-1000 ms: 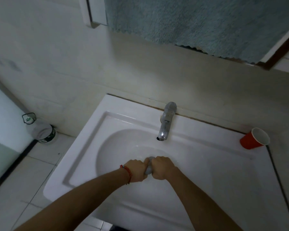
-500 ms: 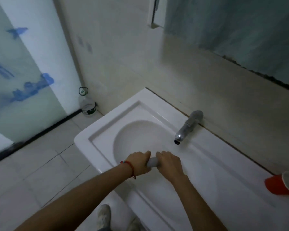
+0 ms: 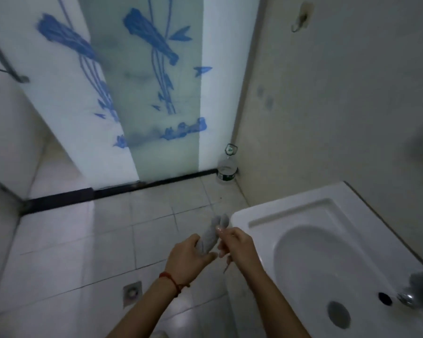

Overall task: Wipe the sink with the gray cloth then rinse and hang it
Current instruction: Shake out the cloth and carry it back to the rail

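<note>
Cloth: the gray terry cloth twisted into a short nubbly roll (image 3: 209,236) is held out over the floor, just left of the sink's corner, its loose end poking up past the fingers.
Left hand: the left hand with a red string at the wrist (image 3: 188,261) is wrapped around the lower part of the roll, gripping it firmly.
Right hand: the right hand (image 3: 237,245) sits just right of the left one, fingertips pinched on the upper end of the roll; its skin looks wet and shiny.
Stage: judging by the tight twist, rinsing looks finished and hanging remains.
Risk, drips: a wrung cloth held beyond the basin could shed water onto the pale glossy floor tiles (image 3: 83,252) below the hands, leaving a slick patch underfoot.
Risk, slip: wet fingers on a compact roll may lose hold while unfurling it, dropping it on the tiles and undoing the rinse.
Risk, hang: the small metal wall hook (image 3: 300,19), far above and right of the hands, offers little purchase; a bunched, heavy cloth could slide off.
Sink: the white glazed ceramic sink (image 3: 254,215), right of the right hand, is smooth, with an oval bowl inside a squared rim.
Beyond: a frosted glass door with blue painted plants (image 3: 142,93) stands ahead of the hands, and a clear plastic water jug (image 3: 227,167) sits by its foot.
</note>
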The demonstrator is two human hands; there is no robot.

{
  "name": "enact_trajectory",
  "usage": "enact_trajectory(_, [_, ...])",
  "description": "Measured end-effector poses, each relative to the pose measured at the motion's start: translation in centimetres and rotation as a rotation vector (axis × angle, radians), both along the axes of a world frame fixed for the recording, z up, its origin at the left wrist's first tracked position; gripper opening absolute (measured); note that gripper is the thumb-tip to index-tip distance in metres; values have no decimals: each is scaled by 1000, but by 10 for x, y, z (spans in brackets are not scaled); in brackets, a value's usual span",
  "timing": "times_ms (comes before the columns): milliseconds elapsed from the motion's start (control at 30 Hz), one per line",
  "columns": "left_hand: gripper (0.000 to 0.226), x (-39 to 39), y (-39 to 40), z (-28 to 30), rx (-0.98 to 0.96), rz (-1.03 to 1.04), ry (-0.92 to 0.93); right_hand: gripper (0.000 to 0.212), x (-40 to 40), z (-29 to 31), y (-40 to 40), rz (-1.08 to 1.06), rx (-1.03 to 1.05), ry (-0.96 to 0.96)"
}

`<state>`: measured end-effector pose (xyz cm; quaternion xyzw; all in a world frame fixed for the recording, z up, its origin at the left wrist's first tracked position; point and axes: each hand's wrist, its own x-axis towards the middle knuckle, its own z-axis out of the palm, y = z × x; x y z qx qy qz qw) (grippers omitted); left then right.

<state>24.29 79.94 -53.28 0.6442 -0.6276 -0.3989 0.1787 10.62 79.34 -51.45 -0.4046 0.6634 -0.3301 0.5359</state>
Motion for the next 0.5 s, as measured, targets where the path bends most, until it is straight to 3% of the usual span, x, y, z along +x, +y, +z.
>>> enact_trajectory(133, [33, 84, -10, 9, -156, 82, -210, 32, 103, 3, -34, 123, -19, 41])
enact_trajectory(200, [31, 114, -15, 15, -200, 138, -221, 35, 137, 5, -47, 166, -33, -31])
enact_trajectory(333, [38, 162, -37, 24, -239, 239, -194, 19, 185, 14, -81, 229, -90, -216])
enact_trajectory(400, [41, 179, -54, 29, -216, 301, -64, 13, 199, 17, -101, 249, -109, -263])
enact_trajectory(500, [31, 199, -87, 36, -86, 317, 305, 11, 213, 18, -135, 272, -137, -319])
